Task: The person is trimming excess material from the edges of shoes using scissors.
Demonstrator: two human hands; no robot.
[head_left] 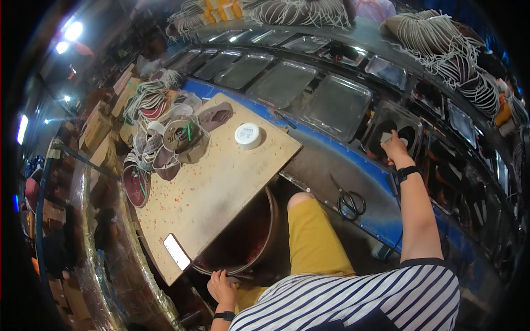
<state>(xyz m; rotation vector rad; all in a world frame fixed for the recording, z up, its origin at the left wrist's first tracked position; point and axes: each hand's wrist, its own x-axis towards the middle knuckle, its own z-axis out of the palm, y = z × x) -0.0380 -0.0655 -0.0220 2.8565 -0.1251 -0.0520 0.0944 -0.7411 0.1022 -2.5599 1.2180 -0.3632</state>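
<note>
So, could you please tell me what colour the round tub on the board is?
White; the tub shows best in the head view.

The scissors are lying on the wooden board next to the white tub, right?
Not quite. The head view shows the scissors lying on the dark bench surface beside the board, near the yellow-clad knee. The white tub does sit on the wooden board.

A dim workshop, bright ceiling lamps (pixel 73 30) upper left, cardboard boxes (pixel 96 129) stacked beneath.

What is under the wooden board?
A big round brown tub sits under the wooden board, with red bits inside. The left hand grips its rim. The board hides most of the tub.
</note>
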